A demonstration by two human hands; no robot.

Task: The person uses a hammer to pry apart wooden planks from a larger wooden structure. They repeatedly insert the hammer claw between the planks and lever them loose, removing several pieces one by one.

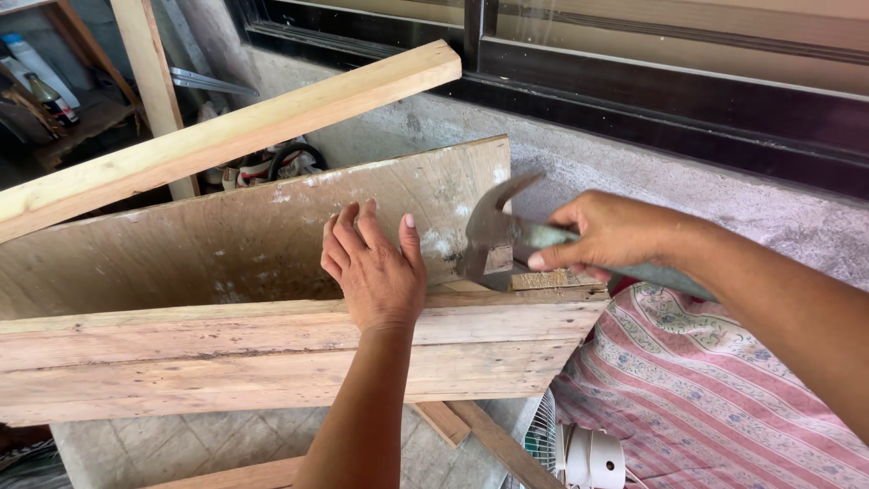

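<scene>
Wooden board [226, 244] stood on edge, left hand [376, 272] flat against it, fingers spread; right hand [611, 237] clenched around claw hammer [493, 240] handle.

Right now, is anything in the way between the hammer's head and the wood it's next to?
Nothing visible. The hammer, held in the right hand, sits right at the plywood board. The left hand rests beside it, not between.
</scene>
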